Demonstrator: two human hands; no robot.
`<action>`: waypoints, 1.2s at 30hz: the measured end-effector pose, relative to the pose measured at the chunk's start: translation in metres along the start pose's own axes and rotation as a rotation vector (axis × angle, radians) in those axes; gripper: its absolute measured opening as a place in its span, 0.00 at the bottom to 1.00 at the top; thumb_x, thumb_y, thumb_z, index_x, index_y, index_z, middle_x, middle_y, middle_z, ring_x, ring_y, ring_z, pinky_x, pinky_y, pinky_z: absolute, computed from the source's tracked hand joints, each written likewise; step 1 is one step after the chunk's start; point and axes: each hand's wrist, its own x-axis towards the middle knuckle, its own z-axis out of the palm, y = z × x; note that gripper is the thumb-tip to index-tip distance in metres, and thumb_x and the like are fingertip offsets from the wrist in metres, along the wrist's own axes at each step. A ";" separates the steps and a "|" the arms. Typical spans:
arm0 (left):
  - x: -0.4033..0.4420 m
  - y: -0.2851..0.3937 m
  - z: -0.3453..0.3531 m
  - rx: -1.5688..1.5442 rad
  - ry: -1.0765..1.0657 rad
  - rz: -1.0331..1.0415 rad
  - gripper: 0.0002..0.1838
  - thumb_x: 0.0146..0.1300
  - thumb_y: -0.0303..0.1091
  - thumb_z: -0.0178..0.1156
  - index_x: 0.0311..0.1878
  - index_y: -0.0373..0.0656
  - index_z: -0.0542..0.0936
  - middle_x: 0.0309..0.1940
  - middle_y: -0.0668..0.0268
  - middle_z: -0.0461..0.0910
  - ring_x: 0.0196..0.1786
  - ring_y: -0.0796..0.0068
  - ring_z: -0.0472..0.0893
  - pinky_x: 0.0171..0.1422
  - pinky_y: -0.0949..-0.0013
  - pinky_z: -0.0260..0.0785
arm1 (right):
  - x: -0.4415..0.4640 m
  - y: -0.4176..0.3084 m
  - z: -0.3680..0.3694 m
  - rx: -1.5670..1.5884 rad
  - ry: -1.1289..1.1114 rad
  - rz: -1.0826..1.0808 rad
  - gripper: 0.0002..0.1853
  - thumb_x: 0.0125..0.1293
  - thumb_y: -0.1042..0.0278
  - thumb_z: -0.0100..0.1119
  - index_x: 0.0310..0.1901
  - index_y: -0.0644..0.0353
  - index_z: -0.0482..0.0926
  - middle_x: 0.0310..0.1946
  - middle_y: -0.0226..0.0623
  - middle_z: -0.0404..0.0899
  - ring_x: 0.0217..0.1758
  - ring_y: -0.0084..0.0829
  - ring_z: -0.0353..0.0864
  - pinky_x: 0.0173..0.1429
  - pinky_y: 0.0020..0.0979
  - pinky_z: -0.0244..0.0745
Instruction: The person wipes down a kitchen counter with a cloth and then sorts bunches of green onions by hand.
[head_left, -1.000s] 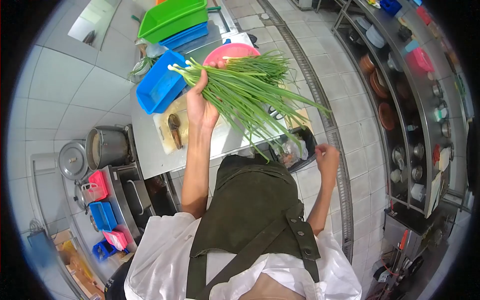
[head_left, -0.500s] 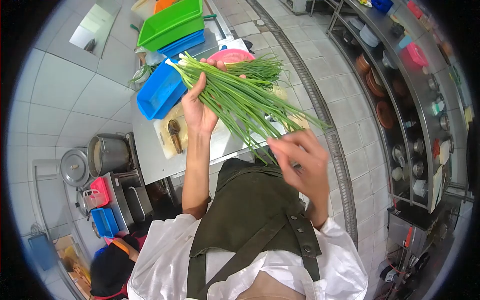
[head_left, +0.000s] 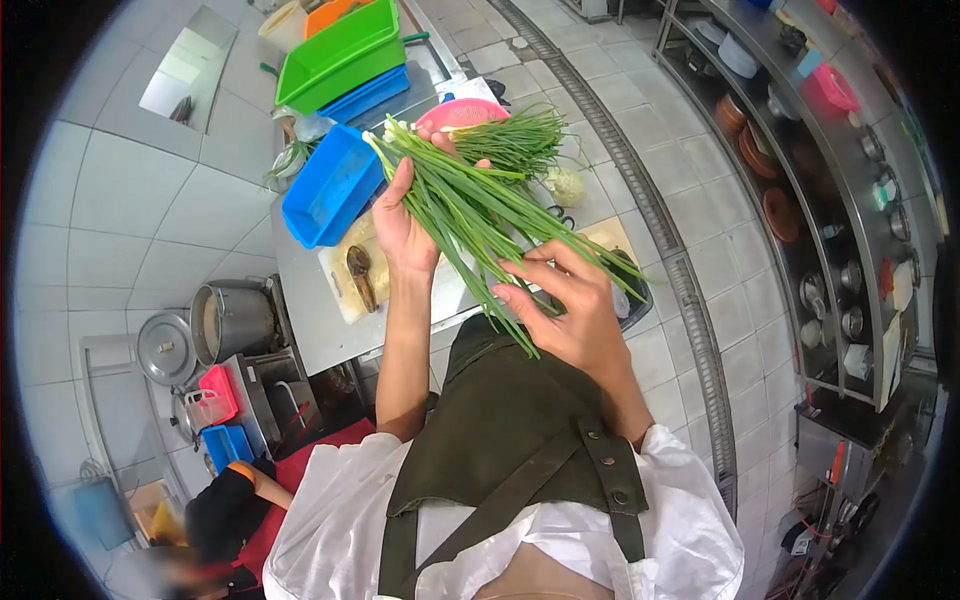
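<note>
My bundle of long green onions with white bulb ends (head_left: 470, 205) hides parts of the fingers of my left hand (head_left: 404, 228), and covers all but the black looped handles (head_left: 560, 214) beyond. I can't tell whether my right hand (head_left: 572, 308) pinches the leaves. It screens much of the dark bin (head_left: 636, 300) at right. The orange plastic tub (head_left: 326, 17), far left, is cut off; near left, the red-clothed person (head_left: 275, 505) blurs.

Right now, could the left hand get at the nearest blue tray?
Probably not freely: the blue tray lies close, its open top in view, but the left hand is holding a bunch of green onions.
</note>
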 end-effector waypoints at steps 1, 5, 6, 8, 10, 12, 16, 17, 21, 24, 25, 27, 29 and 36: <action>0.000 0.000 -0.001 0.001 0.004 -0.004 0.20 0.70 0.28 0.46 0.64 0.39 0.67 0.59 0.63 0.73 0.65 0.63 0.70 0.77 0.35 0.39 | 0.000 0.000 0.001 0.010 0.012 0.002 0.14 0.48 0.74 0.72 0.39 0.63 0.85 0.32 0.42 0.78 0.34 0.38 0.77 0.40 0.33 0.71; -0.001 0.002 -0.004 0.117 -0.007 0.016 0.22 0.71 0.30 0.46 0.67 0.39 0.64 0.61 0.62 0.72 0.65 0.63 0.70 0.76 0.31 0.39 | 0.001 -0.001 0.000 0.039 -0.008 0.071 0.12 0.52 0.74 0.70 0.39 0.66 0.85 0.31 0.42 0.78 0.34 0.37 0.76 0.39 0.32 0.69; -0.001 0.002 -0.005 0.173 -0.013 0.024 0.23 0.72 0.31 0.45 0.68 0.40 0.63 0.62 0.62 0.72 0.65 0.63 0.71 0.75 0.30 0.40 | 0.000 0.000 0.000 0.039 -0.009 0.070 0.12 0.52 0.74 0.70 0.39 0.66 0.85 0.31 0.42 0.78 0.34 0.37 0.76 0.39 0.32 0.69; -0.001 0.004 -0.004 0.183 -0.014 0.026 0.22 0.72 0.31 0.45 0.68 0.40 0.63 0.62 0.62 0.72 0.65 0.62 0.71 0.75 0.29 0.40 | -0.002 0.003 0.001 0.086 -0.014 0.154 0.10 0.55 0.74 0.67 0.39 0.68 0.84 0.30 0.42 0.77 0.34 0.35 0.76 0.39 0.30 0.68; -0.001 0.005 -0.002 0.191 -0.018 0.032 0.22 0.72 0.32 0.45 0.68 0.40 0.63 0.63 0.62 0.72 0.65 0.62 0.71 0.74 0.28 0.41 | -0.002 0.010 -0.001 0.108 -0.056 0.149 0.09 0.57 0.75 0.66 0.40 0.68 0.84 0.30 0.42 0.77 0.35 0.32 0.76 0.41 0.30 0.68; -0.002 0.006 -0.001 0.146 0.001 -0.010 0.22 0.72 0.31 0.45 0.68 0.40 0.63 0.62 0.62 0.72 0.65 0.61 0.71 0.74 0.28 0.42 | -0.010 0.026 0.003 0.248 -0.106 0.324 0.09 0.60 0.73 0.62 0.42 0.61 0.86 0.33 0.40 0.83 0.41 0.35 0.78 0.62 0.35 0.61; -0.005 0.009 -0.004 0.191 -0.042 -0.009 0.26 0.72 0.31 0.43 0.72 0.41 0.57 0.62 0.64 0.70 0.66 0.66 0.70 0.75 0.32 0.42 | -0.010 0.044 0.021 0.490 0.120 0.431 0.09 0.63 0.74 0.59 0.42 0.63 0.86 0.38 0.38 0.85 0.44 0.28 0.81 0.55 0.30 0.72; -0.007 0.011 -0.003 0.254 -0.042 -0.004 0.25 0.73 0.31 0.43 0.72 0.41 0.57 0.62 0.63 0.70 0.66 0.64 0.70 0.75 0.34 0.45 | -0.011 0.049 0.023 0.444 0.096 0.462 0.09 0.64 0.75 0.58 0.44 0.64 0.85 0.41 0.38 0.85 0.43 0.24 0.81 0.48 0.26 0.76; -0.010 0.019 -0.007 0.547 0.053 0.164 0.22 0.72 0.28 0.44 0.69 0.42 0.61 0.61 0.58 0.71 0.67 0.56 0.69 0.74 0.43 0.56 | -0.001 0.039 0.037 0.607 0.213 0.521 0.10 0.64 0.77 0.60 0.46 0.69 0.83 0.39 0.33 0.84 0.38 0.18 0.78 0.43 0.20 0.73; -0.012 0.023 -0.005 0.519 0.075 0.180 0.20 0.73 0.28 0.43 0.67 0.43 0.61 0.59 0.57 0.71 0.66 0.52 0.70 0.70 0.51 0.65 | 0.002 0.042 0.042 0.502 0.126 0.518 0.10 0.62 0.75 0.63 0.43 0.71 0.83 0.35 0.28 0.82 0.31 0.14 0.72 0.35 0.17 0.67; -0.012 0.026 -0.006 0.515 0.074 0.185 0.20 0.73 0.28 0.43 0.67 0.43 0.61 0.59 0.57 0.71 0.66 0.52 0.70 0.70 0.51 0.65 | 0.003 0.043 0.047 0.499 0.120 0.517 0.10 0.62 0.75 0.63 0.43 0.71 0.83 0.35 0.28 0.82 0.31 0.14 0.72 0.35 0.17 0.67; -0.014 0.034 -0.008 0.549 0.084 0.202 0.19 0.72 0.26 0.46 0.64 0.42 0.64 0.60 0.55 0.71 0.68 0.52 0.68 0.72 0.48 0.62 | 0.005 0.044 0.056 0.384 0.115 0.486 0.10 0.60 0.73 0.66 0.42 0.69 0.84 0.31 0.26 0.80 0.27 0.12 0.65 0.31 0.17 0.62; -0.014 0.038 -0.009 0.565 0.086 0.211 0.19 0.72 0.26 0.45 0.65 0.42 0.62 0.59 0.55 0.72 0.67 0.52 0.68 0.72 0.48 0.63 | 0.012 0.038 0.063 0.326 0.099 0.468 0.10 0.59 0.73 0.67 0.41 0.69 0.84 0.31 0.27 0.80 0.27 0.12 0.65 0.31 0.17 0.62; -0.012 0.049 -0.009 0.672 0.122 0.261 0.19 0.72 0.25 0.45 0.64 0.42 0.58 0.55 0.55 0.73 0.63 0.54 0.73 0.68 0.52 0.68 | 0.025 0.032 0.102 0.194 0.142 0.470 0.11 0.57 0.72 0.70 0.40 0.68 0.83 0.31 0.32 0.80 0.32 0.17 0.74 0.36 0.21 0.69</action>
